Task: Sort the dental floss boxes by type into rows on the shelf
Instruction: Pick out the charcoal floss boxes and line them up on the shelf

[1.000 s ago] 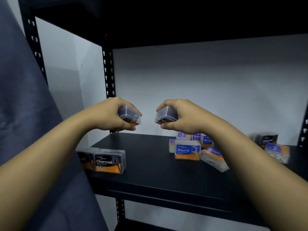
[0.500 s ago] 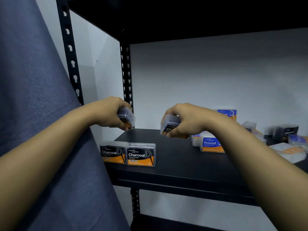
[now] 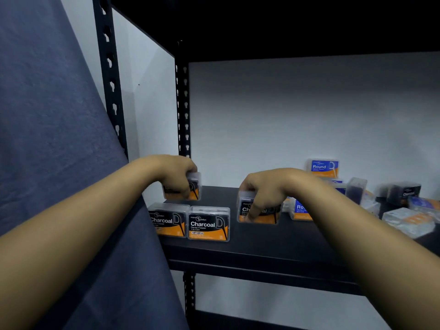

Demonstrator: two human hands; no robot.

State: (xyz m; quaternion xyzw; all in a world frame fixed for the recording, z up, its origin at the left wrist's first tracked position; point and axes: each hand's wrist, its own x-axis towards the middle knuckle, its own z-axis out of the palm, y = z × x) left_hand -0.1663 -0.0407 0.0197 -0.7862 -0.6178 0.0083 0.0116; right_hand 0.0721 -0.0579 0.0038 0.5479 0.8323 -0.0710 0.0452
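Two black-and-orange Charcoal floss boxes stand side by side at the front left of the black shelf [image 3: 273,246], the left one [image 3: 166,221] and the right one [image 3: 209,225]. My left hand [image 3: 177,176] grips a third Charcoal box [image 3: 194,188] behind them, near the back left corner. My right hand [image 3: 264,186] grips another Charcoal box [image 3: 260,214] from above, low over the shelf just right of the front pair. Its fingers cover part of the label.
A loose pile of blue Round boxes [image 3: 323,167] and mixed floss boxes [image 3: 404,194] lies at the right of the shelf. A black perforated post [image 3: 183,110] stands at the back left. Grey fabric [image 3: 47,139] hangs at the left. A dark upper shelf [image 3: 285,25] is overhead.
Both hands have come down and to the left with their Charcoal boxes, from mid-air to shelf level. The view has shifted, bringing the front pair more to the centre.
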